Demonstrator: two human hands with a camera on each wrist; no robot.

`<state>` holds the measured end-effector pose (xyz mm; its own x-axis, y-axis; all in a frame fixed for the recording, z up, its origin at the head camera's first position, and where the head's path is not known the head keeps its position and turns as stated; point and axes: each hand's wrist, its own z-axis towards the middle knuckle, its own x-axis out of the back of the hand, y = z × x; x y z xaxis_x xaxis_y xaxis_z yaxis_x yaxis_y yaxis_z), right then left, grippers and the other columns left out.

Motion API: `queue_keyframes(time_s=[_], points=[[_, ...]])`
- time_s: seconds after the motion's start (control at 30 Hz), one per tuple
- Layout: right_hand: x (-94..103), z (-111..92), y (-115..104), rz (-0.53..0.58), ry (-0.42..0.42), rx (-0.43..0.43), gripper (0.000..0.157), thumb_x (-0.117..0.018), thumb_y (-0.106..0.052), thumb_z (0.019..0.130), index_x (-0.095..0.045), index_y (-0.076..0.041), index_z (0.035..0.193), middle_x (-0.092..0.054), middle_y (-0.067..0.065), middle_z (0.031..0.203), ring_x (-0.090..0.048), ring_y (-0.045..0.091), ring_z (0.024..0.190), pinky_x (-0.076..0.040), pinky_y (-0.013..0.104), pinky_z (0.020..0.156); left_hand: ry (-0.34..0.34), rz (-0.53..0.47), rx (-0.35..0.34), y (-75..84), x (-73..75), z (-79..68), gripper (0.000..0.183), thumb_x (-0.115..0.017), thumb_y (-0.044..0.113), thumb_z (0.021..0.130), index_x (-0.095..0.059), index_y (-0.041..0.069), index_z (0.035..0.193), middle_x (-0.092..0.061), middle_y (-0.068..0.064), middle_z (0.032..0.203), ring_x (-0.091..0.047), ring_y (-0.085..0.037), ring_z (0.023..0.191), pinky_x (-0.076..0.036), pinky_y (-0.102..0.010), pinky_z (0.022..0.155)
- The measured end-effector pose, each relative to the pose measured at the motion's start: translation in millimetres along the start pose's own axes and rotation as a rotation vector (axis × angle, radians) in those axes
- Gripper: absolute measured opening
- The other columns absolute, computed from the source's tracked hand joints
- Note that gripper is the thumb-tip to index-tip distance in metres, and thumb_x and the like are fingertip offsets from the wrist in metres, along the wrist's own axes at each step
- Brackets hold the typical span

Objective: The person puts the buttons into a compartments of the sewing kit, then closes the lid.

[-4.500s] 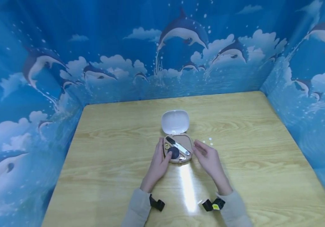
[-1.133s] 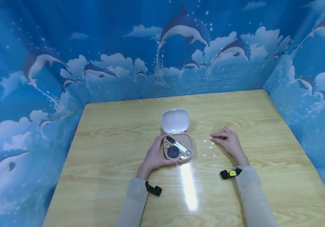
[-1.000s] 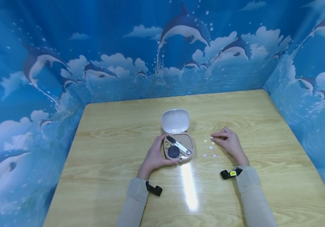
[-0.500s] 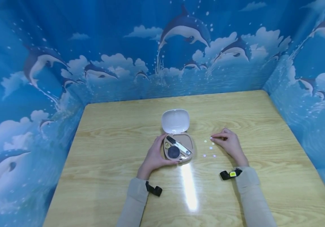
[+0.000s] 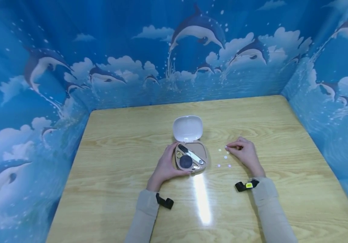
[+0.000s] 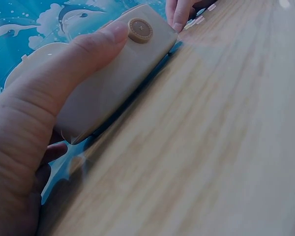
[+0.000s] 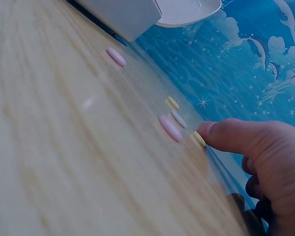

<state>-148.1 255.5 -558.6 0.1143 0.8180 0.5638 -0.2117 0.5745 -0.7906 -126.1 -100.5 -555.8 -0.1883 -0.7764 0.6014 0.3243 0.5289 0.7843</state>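
My left hand (image 5: 164,166) grips the left side of a beige case (image 5: 199,149) with its white lid (image 5: 187,129) raised. In the left wrist view, the left thumb lies against the round brown button (image 6: 140,30) on the case's front. Inside the case are a slim black-and-white tool (image 5: 193,156), a dark round piece (image 5: 186,162) and a small gold ring (image 5: 178,155). To the right, my right hand (image 5: 247,154) pinches a small pale tablet at its thumb and forefinger tips; the thumb hides it in the right wrist view. A yellow tablet (image 7: 199,138) lies beside that thumb.
More tablets lie between case and right hand: two pink tablets, one nearer the case (image 7: 116,57), a white tablet (image 7: 179,119) and another yellow tablet (image 7: 173,103). The wooden table (image 5: 116,141) meets a dolphin-print curtain (image 5: 125,67) at the back and sides.
Since the oldest frame, my right hand has moved from the case out to the tablets, and more of them lie there. My left thumb has left the dark piece. Little differs over the last second.
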Motion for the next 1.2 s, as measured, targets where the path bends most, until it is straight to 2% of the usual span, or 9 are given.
queue_keyframes(time_s=[0.1, 0.47, 0.67, 0.9, 1.03, 1.2], points=[[0.5, 0.0, -0.7, -0.003, -0.006, -0.010, 0.012, -0.085, -0.013, 0.078, -0.079, -0.008, 0.088, -0.051, 0.001, 0.072, -0.043, 0.013, 0.066, -0.037, 0.022, 0.055, -0.004, -0.002, 0.002, 0.7, 0.8, 0.5, 0.130, -0.094, 0.059, 0.047, -0.029, 0.026, 0.155, -0.037, 0.002, 0.155, -0.033, -0.020, 0.143, -0.018, -0.044, 0.121], [1.5, 0.6, -4.8, 0.001, 0.005, -0.030, 0.011, -0.084, -0.013, 0.079, -0.078, -0.008, 0.088, -0.054, 0.001, 0.073, -0.045, 0.013, 0.066, -0.037, 0.020, 0.055, 0.002, -0.006, -0.012, 0.6, 1.3, 0.8, 0.129, -0.094, 0.060, 0.047, -0.030, 0.025, 0.155, -0.039, 0.001, 0.154, -0.036, -0.022, 0.142, -0.023, -0.050, 0.119], [3.9, 3.4, -9.7, 0.036, 0.030, -0.054, 0.010, -0.083, -0.014, 0.080, -0.079, -0.008, 0.087, -0.058, 0.003, 0.075, -0.047, 0.012, 0.067, -0.038, 0.020, 0.055, -0.006, 0.005, -0.002, 0.8, 2.1, 1.5, 0.130, -0.093, 0.060, 0.047, -0.030, 0.025, 0.155, -0.037, 0.002, 0.155, -0.033, -0.021, 0.143, -0.019, -0.046, 0.121], [8.3, 8.5, -17.1, 0.032, 0.078, -0.011, 0.007, -0.084, -0.008, 0.078, -0.079, -0.006, 0.083, -0.052, 0.003, 0.070, -0.043, 0.009, 0.063, -0.035, 0.018, 0.053, -0.018, 0.013, 0.023, 1.3, 1.4, 1.6, 0.131, -0.093, 0.062, 0.047, -0.029, 0.026, 0.155, -0.036, 0.003, 0.155, -0.032, -0.020, 0.143, -0.021, -0.046, 0.120], [10.3, 12.1, -24.7, 0.012, 0.077, -0.013, 0.007, -0.084, -0.010, 0.079, -0.079, -0.007, 0.084, -0.051, 0.003, 0.070, -0.042, 0.009, 0.064, -0.034, 0.019, 0.053, -0.007, 0.013, 0.014, 1.0, 1.5, 1.1, 0.131, -0.093, 0.061, 0.047, -0.030, 0.024, 0.155, -0.037, 0.001, 0.155, -0.032, -0.023, 0.143, -0.021, -0.049, 0.120], [9.8, 17.9, -35.1, -0.001, 0.078, 0.023, 0.007, -0.084, -0.010, 0.079, -0.080, -0.007, 0.084, -0.050, 0.002, 0.069, -0.041, 0.011, 0.063, -0.033, 0.021, 0.052, -0.002, 0.023, 0.003, 0.1, 1.7, 0.6, 0.131, -0.093, 0.061, 0.047, -0.029, 0.025, 0.156, -0.036, 0.000, 0.156, -0.032, -0.025, 0.144, -0.020, -0.050, 0.120]])
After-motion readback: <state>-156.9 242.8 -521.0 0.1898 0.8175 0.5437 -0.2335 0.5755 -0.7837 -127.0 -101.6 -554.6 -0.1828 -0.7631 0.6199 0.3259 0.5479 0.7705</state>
